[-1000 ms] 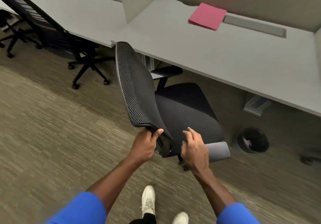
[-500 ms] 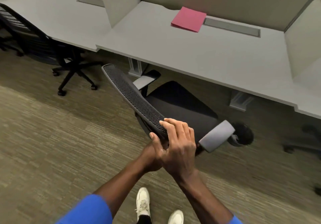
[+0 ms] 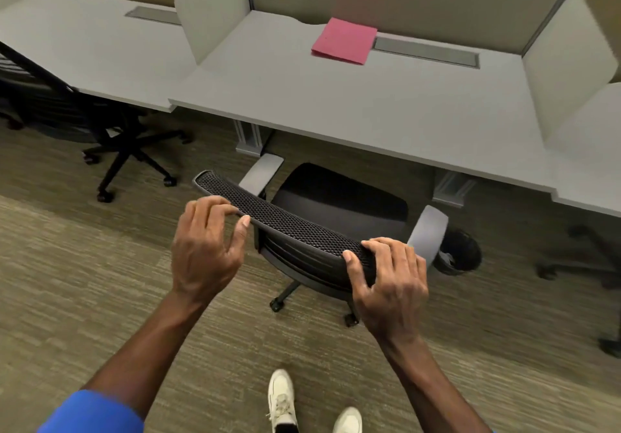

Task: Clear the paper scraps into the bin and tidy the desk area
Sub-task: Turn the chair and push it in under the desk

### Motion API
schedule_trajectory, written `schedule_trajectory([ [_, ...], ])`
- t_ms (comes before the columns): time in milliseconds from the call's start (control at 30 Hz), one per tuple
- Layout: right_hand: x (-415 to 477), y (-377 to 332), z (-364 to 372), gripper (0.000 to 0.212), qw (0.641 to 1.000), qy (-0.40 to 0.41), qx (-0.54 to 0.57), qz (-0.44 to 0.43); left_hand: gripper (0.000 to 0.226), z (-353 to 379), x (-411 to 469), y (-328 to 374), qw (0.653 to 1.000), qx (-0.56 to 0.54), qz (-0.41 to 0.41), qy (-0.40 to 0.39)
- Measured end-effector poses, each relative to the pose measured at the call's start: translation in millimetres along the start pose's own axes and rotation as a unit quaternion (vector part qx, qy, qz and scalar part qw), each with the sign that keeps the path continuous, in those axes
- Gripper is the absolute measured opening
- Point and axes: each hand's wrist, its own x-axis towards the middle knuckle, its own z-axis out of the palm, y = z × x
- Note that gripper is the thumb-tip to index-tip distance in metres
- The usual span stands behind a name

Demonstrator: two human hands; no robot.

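A black mesh office chair (image 3: 295,227) with grey armrests stands in front of the white desk (image 3: 386,110), its seat facing the desk edge. My left hand (image 3: 205,247) pinches the left part of the backrest's top edge between thumb and curled fingers. At the right end of that edge, my right hand (image 3: 391,278) is wrapped over it. A black round bin (image 3: 462,254) sits on the carpet beside the chair's right armrest, with something pale inside. A pink sheet of paper (image 3: 344,41) lies flat at the back of the desk.
Low white dividers (image 3: 211,19) fence the desk on both sides. A second black chair (image 3: 60,103) stands at the neighbouring desk on the left. Another chair base (image 3: 584,264) shows at the right edge. My white shoes (image 3: 282,399) are on the carpet behind the chair.
The chair has swung round so its back is square to me and its seat points under the desk. My hands, stacked together before, are now spread to the two ends of the backrest.
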Motion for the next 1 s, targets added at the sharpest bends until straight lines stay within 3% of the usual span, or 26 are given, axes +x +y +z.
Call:
schedule_trajectory([
  [200, 6.8, 22.7, -1.2, 0.037, 0.998, 0.029, -0.057, 0.028, 0.064, 14.1, 25.4, -35.5, 0.996, 0.005, 0.007, -0.089],
  [433, 15.4, 49.3, 2.5, 0.027, 0.991, 0.075, -0.103, 0.033, 0.074, 34.7, 38.0, -54.4, 0.982, -0.075, 0.063, -0.161],
  [1000, 60.8, 92.6, 22.3, 0.032, 0.989, 0.114, -0.095, 0.019, 0.080, 69.5, 73.6, -41.0, 0.984, -0.109, 0.089, -0.108],
])
